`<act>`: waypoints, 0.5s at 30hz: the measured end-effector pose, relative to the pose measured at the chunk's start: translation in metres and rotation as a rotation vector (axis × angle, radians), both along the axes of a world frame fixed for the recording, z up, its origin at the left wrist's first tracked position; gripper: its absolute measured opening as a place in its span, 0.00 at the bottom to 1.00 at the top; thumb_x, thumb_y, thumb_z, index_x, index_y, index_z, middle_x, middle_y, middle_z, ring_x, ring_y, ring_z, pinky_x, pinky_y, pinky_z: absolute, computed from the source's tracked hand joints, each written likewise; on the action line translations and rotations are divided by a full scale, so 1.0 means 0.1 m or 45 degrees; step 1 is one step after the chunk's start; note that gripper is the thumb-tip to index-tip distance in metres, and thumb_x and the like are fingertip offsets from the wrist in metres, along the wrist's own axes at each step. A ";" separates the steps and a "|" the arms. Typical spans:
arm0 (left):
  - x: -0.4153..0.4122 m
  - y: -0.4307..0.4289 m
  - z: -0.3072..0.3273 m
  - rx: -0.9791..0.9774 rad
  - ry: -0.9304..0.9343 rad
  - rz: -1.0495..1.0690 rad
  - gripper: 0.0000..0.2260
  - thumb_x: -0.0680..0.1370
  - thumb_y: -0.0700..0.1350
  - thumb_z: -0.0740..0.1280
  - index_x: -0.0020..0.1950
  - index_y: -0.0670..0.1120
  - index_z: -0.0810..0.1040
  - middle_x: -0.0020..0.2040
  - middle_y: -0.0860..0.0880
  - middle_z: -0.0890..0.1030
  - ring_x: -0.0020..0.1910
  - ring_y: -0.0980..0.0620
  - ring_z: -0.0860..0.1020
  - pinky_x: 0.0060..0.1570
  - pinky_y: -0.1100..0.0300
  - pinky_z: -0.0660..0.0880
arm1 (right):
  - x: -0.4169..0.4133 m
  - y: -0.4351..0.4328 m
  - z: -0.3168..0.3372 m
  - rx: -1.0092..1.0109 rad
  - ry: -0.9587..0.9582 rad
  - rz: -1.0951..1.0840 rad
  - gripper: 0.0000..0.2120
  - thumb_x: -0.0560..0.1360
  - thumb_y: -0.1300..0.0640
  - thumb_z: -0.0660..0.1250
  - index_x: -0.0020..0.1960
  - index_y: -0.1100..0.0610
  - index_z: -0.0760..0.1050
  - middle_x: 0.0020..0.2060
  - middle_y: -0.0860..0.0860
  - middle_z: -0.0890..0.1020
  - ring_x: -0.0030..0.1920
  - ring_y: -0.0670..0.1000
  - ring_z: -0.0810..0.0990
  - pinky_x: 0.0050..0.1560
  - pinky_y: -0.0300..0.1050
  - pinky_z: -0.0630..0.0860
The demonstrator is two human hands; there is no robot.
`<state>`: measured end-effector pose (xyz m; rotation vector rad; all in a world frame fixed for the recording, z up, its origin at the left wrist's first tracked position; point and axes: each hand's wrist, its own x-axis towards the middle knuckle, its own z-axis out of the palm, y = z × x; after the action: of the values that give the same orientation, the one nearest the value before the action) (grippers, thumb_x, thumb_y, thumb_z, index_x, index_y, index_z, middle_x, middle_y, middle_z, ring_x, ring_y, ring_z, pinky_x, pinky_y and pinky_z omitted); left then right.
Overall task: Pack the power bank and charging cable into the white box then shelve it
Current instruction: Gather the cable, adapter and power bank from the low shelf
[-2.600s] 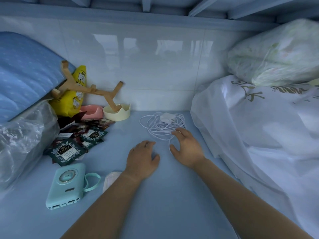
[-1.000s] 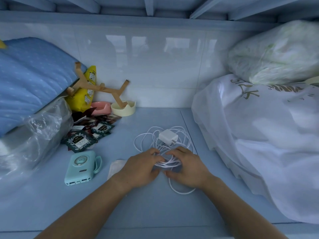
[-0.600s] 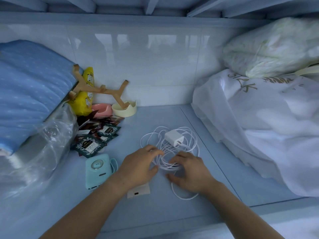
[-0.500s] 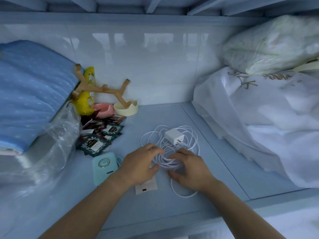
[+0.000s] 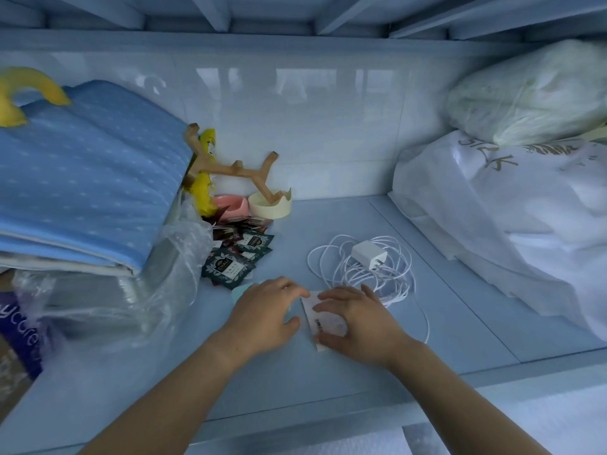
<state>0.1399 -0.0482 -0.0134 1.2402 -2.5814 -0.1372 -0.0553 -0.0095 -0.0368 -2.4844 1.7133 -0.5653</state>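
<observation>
A small white box [image 5: 323,321] lies on the blue shelf, and my right hand [image 5: 359,323] grips it, fingers over its top and thumb at its near edge. My left hand [image 5: 262,318] lies curled over the teal power bank [image 5: 242,290]. Only slivers of the power bank show, at the hand's left side and between finger and thumb. The white charging cable [image 5: 331,267] lies in a loose coil just beyond my right hand. Its white plug adapter [image 5: 368,254] rests on top of the coil. One strand of cable loops around to the right of my right wrist.
Dark tea sachets [image 5: 230,269] lie left of the cable. Behind them stand a cream bowl [image 5: 269,206], a pink bowl [image 5: 230,205] and a wooden stand [image 5: 236,169]. A blue folded cushion [image 5: 88,178] on plastic-wrapped goods fills the left. White bags [image 5: 512,224] fill the right.
Both hands have left the cable coil. My right hand moved down onto the white box and my left hand moved left onto the power bank. The camera has shifted left.
</observation>
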 end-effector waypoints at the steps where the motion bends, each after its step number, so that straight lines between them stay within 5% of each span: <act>1: 0.03 0.01 -0.01 -0.006 -0.023 0.017 0.18 0.74 0.51 0.64 0.65 0.55 0.69 0.62 0.55 0.71 0.62 0.54 0.69 0.59 0.56 0.66 | 0.02 0.00 -0.04 0.066 0.020 -0.011 0.26 0.69 0.36 0.65 0.63 0.46 0.72 0.68 0.44 0.70 0.70 0.46 0.62 0.72 0.55 0.49; 11: 0.20 0.11 -0.17 -0.071 -0.125 0.117 0.19 0.75 0.51 0.60 0.66 0.57 0.64 0.68 0.55 0.63 0.70 0.55 0.59 0.63 0.51 0.62 | 0.27 -0.04 -0.07 0.162 -0.011 -0.062 0.23 0.74 0.38 0.59 0.67 0.44 0.68 0.71 0.44 0.65 0.72 0.44 0.58 0.72 0.57 0.40; 15: 0.29 0.14 -0.17 -0.025 -0.071 0.125 0.19 0.76 0.52 0.60 0.67 0.56 0.65 0.71 0.54 0.60 0.72 0.55 0.56 0.61 0.52 0.66 | 0.25 0.03 -0.08 0.026 -0.109 -0.113 0.19 0.76 0.44 0.60 0.65 0.48 0.71 0.68 0.45 0.71 0.69 0.45 0.66 0.72 0.50 0.50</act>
<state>0.1685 -0.0338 -0.0305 1.3790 -2.5556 -0.0588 -0.0303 -0.0067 -0.0448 -2.3440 1.7946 -0.6486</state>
